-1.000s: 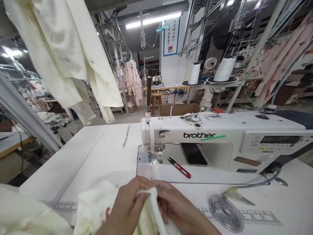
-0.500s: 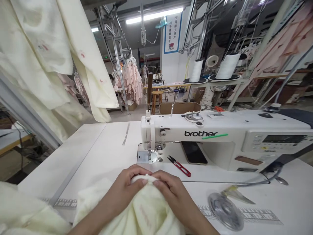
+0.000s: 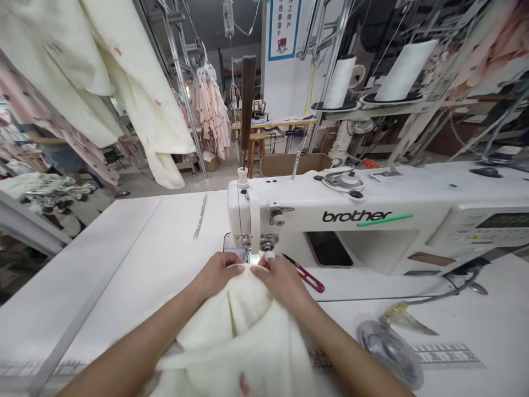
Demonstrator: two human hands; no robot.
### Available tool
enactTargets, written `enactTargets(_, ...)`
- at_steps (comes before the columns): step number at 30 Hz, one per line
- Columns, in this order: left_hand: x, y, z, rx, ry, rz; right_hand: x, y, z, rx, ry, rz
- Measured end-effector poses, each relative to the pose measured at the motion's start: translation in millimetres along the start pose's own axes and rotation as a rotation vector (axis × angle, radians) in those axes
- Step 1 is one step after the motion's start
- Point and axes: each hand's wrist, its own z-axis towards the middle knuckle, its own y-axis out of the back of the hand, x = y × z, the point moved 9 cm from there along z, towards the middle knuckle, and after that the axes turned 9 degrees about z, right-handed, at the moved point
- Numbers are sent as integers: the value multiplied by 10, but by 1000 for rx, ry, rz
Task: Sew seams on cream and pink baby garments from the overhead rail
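A pale cream garment (image 3: 235, 347) with a small reddish mark hangs from both my hands and spreads over the table's front. My left hand (image 3: 217, 274) pinches its top edge on the left, and my right hand (image 3: 279, 275) pinches the same edge close by on the right. That edge lies right at the presser foot (image 3: 247, 255) of the white sewing machine (image 3: 289, 215); whether it is under the foot I cannot tell. Just beyond my right hand lie red-handled thread snips (image 3: 309, 280), partly hidden by it.
A dark phone (image 3: 329, 249) lies beneath the machine arm. Right of my forearm are a clear round plastic piece (image 3: 388, 353) and a printed ruler strip (image 3: 448, 355). Cream garments (image 3: 140, 82) hang at upper left. White thread cones (image 3: 339, 82) stand behind the machine.
Both hands have carried the garment's edge forward, from in front of the machine up to the presser foot. A light now shows at the needle. The view has shifted closer and lower.
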Motion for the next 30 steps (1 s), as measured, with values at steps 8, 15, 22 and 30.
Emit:
enactTargets(8,-41,66,116,-110,49,303,-84,-3,137,-49,-56,-229)
enactTargets(15,-50,62,168,-146,99,357,-2,27,147,-78,-15,-315)
enactTargets(22,-21,95,179,-180,122,371,41,14,151,-83,27,-365)
enactTargets(30,-61,107,166,-193,99,375,72,6,148,-115,109,-413)
